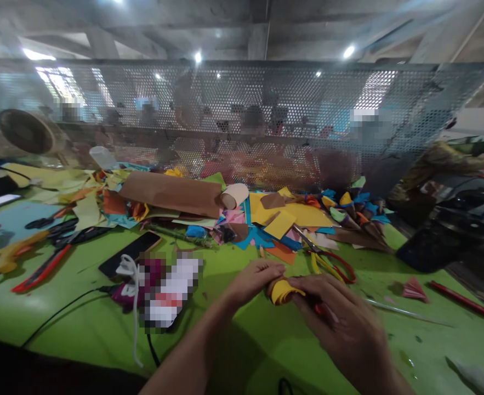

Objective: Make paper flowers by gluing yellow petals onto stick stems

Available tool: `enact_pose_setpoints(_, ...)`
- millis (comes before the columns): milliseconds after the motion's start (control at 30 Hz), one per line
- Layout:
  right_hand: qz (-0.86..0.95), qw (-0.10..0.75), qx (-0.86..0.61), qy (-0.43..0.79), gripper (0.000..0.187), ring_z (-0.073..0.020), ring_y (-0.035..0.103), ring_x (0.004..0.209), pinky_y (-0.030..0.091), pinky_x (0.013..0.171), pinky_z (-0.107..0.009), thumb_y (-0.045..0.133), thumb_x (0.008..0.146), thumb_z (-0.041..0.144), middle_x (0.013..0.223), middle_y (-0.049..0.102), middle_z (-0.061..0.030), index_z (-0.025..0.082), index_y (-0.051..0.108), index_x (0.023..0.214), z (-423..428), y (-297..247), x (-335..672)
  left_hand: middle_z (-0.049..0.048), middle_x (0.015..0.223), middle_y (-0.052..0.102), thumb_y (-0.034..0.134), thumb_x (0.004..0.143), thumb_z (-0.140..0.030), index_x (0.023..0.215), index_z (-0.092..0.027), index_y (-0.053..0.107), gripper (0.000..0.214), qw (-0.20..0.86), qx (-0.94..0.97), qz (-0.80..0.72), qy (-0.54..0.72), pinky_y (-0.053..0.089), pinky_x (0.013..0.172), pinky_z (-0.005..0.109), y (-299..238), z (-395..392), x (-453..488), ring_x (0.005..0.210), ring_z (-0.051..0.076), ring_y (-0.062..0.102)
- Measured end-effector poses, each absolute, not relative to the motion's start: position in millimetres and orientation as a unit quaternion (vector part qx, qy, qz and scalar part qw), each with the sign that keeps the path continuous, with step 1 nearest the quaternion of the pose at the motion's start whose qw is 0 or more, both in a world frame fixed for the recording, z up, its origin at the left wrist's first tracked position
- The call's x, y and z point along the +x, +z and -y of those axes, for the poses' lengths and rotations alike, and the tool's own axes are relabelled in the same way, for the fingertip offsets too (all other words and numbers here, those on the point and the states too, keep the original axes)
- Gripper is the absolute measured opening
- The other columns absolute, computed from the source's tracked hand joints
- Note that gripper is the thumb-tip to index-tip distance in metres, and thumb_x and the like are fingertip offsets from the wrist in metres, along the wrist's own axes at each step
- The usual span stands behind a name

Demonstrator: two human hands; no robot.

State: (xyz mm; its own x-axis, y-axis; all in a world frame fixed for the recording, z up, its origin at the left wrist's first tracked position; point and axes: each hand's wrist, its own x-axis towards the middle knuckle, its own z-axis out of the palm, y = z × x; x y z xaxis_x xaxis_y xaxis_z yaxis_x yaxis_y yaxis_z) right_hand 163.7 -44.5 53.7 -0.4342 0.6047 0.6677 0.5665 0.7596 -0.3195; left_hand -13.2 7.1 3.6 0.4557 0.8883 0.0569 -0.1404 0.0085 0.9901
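A curled strip of yellow paper (282,291) is held between my two hands, just above the green tabletop. My left hand (255,281) is closed around its far left side, the thumb along the top. Pinching the paper's right edge, my right hand (342,312) also has something red and pink partly showing under its fingers; I cannot tell what that is. Just beyond the hands lie scissors (335,266) with red and yellow handles, their blades resting toward a pile of cut coloured paper (280,225).
A brown paper roll (171,195) lies at the back, near small paper cones (351,211). On the left are a glue gun (17,252), red-handled pliers (46,271), a dark phone (130,255) and cables. A red pen (461,299) lies right. Perforated metal screen (233,99) stands behind.
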Motion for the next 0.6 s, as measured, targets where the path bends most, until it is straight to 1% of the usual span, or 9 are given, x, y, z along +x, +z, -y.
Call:
enact_pose_setpoints(200,0.834,0.424,-0.352,0.01,0.016,-0.0124,0.07,0.08,0.051,0.071,-0.022,0.06,0.09,0.015,0.092,0.074,0.0019,0.025,0.064,0.103,45.4,51.5,161.1,-0.0043,0.061,0.038,0.06,0.078,-0.054,0.062,-0.016,0.047,0.044,0.631,0.577,-0.321,0.407,0.025,0.055,0.024,6.9,-6.1,-12.9,0.058,0.009,0.032)
enact_pose_setpoints(400,0.835,0.413,-0.365,-0.002,0.017,-0.0131,0.07,0.081,0.05,0.072,-0.023,0.059,0.091,0.016,0.093,0.074,0.0025,0.027,0.065,0.104,45.0,48.8,162.6,-0.0036,0.062,0.04,0.063,0.076,-0.053,0.063,-0.015,0.05,0.042,0.641,0.562,-0.32,0.414,0.026,0.056,0.024,6.0,-7.0,-13.1,0.059,0.009,0.034)
enact_pose_setpoints(600,0.831,0.422,-0.362,-0.014,0.018,-0.0137,0.07,0.08,0.051,0.072,-0.022,0.06,0.089,0.015,0.092,0.074,0.0014,0.026,0.065,0.102,43.9,49.0,164.3,-0.0013,0.067,0.046,0.055,0.083,-0.059,0.07,-0.014,0.055,0.047,0.617,0.575,-0.331,0.423,0.03,0.059,0.025,4.2,-6.4,-15.1,0.063,0.011,0.039)
